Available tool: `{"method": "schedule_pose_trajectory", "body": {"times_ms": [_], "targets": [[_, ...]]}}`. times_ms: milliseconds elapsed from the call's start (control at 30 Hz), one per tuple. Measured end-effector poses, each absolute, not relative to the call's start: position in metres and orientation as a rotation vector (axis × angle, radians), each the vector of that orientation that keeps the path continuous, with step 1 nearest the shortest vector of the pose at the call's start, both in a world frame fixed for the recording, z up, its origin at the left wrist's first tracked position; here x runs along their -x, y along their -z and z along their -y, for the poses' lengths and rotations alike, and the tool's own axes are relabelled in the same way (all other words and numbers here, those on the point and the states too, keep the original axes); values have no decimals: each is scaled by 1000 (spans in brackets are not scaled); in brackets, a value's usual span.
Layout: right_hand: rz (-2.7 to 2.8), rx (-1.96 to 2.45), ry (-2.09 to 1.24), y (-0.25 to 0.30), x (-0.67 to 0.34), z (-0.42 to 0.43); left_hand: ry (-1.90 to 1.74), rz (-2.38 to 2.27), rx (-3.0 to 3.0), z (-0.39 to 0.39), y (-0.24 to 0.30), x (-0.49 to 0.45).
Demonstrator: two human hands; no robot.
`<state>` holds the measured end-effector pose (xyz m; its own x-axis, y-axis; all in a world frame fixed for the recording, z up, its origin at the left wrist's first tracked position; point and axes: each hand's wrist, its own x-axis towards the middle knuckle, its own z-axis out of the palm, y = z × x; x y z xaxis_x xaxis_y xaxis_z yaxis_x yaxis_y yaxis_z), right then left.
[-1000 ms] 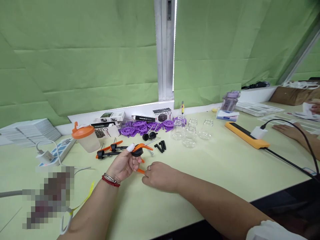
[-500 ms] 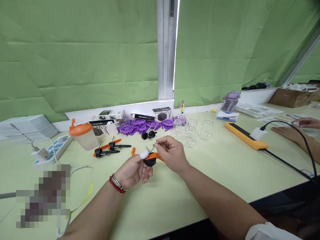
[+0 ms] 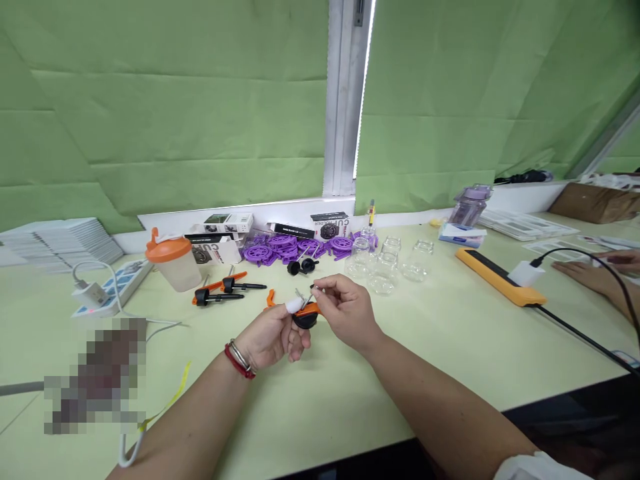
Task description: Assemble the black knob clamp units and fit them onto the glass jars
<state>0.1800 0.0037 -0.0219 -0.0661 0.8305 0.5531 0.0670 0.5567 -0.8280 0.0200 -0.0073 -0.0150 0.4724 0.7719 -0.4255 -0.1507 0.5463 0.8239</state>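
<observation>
My left hand [image 3: 275,337], with a white covering on the thumb, is closed around an orange and black plastic part [image 3: 306,320]. Thin metal rods stick up from that part near the thumb. My right hand [image 3: 350,312] pinches the top of one metal rod [image 3: 309,295] between thumb and fingertips, right above the part. A small orange piece [image 3: 271,298] lies just behind the left hand. To the left rest black handles [image 3: 217,297] with orange levers. Beyond my hands are black knobs [image 3: 303,267] with metal pins, and a heap of purple wheel-shaped pieces [image 3: 280,249].
Clear glass-like cups [image 3: 384,275] stand behind my right hand. Left are an orange-lidded shaker [image 3: 173,260], cup holder boxes [image 3: 220,250] and a white power strip [image 3: 120,283]. Right are an orange power strip [image 3: 495,277] and another person's hands [image 3: 585,270].
The view has shifted slightly, so everything on the table appears farther right. Both hands stay on the same part, which looks slightly tilted, and the right hand still pinches the rod.
</observation>
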Motion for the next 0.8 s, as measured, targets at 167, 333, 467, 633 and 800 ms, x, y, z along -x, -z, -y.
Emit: {"method": "schedule_pose_trajectory", "body": {"times_ms": [167, 333, 467, 633, 800], "targets": [[1581, 820, -730, 24, -176, -2, -654, -901, -806, 9, 15, -20], [1661, 826, -716, 24, -173, -1, -654, -898, -783, 9, 13, -20], [1737, 833, -615, 24, -174, -3, -656, -941, -751, 8, 12, -20], [1808, 845, -539, 27, -173, -6, -628, -950, -725, 7, 13, -19], [1904, 816, -497, 28, -174, -6, -665, -914, -751, 6, 13, -18]]}}
